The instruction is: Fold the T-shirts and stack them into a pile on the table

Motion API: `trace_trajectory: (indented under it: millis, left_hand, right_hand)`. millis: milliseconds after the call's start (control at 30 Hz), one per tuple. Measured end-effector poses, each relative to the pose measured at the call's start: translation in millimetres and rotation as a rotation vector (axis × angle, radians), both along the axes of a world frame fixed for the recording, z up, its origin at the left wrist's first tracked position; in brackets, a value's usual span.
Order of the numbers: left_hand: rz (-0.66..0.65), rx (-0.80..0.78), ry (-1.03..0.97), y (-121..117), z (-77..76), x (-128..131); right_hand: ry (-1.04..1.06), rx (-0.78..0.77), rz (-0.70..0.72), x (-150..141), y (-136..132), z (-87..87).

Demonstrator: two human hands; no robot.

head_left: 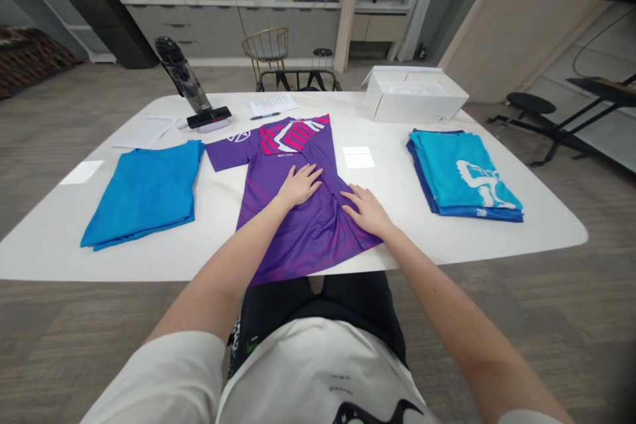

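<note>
A purple short-sleeved jersey with a pink and white collar panel lies spread on the white table, its lower part folded and rumpled. My left hand rests flat on the jersey's middle, fingers spread. My right hand presses flat on the fabric near its right edge, beside a diagonal fold. Neither hand grips anything. To the left lies a folded bright blue shirt, and to the right a stack of folded blue shirts with a white print.
An open white box stands at the table's far right. Near the far edge are a phone on a stand, a black bottle, a pen, and papers. White cards lie on the tabletop. Stools and a chair stand beyond.
</note>
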State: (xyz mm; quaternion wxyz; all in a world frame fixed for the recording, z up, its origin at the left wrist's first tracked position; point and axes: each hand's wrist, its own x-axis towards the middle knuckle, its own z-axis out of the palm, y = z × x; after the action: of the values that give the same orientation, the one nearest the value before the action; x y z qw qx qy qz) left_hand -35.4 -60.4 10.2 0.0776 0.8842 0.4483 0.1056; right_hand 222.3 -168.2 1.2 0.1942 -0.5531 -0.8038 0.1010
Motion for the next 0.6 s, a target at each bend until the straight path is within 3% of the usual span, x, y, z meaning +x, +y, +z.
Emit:
trace_trajectory:
  millis: [200,433,600]
  left_hand:
    - [-0.097,0.066,-0.048,-25.0,10.9,13.2]
    - [-0.245,0.046,-0.156,-99.2,25.0,29.8]
    - [-0.279,0.095,-0.067,-142.9,19.1,33.4]
  right_hand:
    - [0.082,0.032,-0.008,5.8,-37.5,2.3]
    - [0.134,0.058,-0.047,8.0,-84.5,4.3]
    - [0.158,0.141,-0.060,5.4,-106.3,-1.4]
